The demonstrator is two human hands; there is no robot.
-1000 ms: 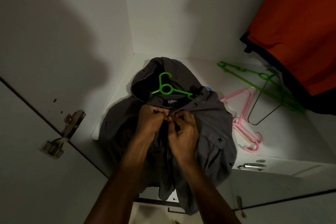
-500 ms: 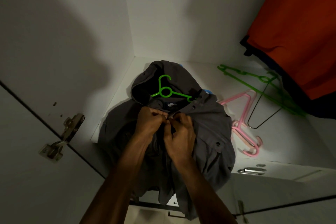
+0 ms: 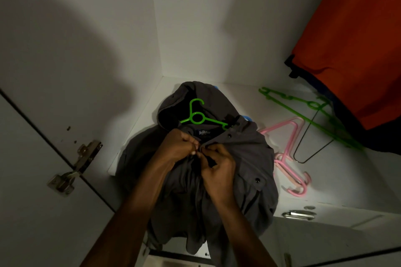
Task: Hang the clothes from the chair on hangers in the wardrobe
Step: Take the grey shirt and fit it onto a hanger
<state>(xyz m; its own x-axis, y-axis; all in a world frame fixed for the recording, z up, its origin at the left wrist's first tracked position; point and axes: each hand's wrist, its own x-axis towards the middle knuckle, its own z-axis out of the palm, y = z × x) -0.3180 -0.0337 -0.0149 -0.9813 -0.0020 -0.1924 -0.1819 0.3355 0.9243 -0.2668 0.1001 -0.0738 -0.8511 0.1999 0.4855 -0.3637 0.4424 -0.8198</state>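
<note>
- Lying on the white wardrobe shelf (image 3: 249, 95), the grey hooded jacket (image 3: 245, 158) droops over its front edge, a green hanger (image 3: 196, 117) threaded in at the collar.
- Left hand (image 3: 175, 149) and right hand (image 3: 217, 167) meet at the jacket's front, each pinching the fabric at the closure.
- Pink hangers (image 3: 286, 158), another green hanger (image 3: 303, 115) and a wire hanger (image 3: 312, 149) lie to the right.
- An orange garment (image 3: 351, 39) hangs beyond them.

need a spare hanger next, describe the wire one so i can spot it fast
Look at the white shelf, to the right of the grey jacket. The wire hanger lies between the pink hangers and the long green hanger. It alone is thin dark metal; the others are thick coloured plastic.
</note>
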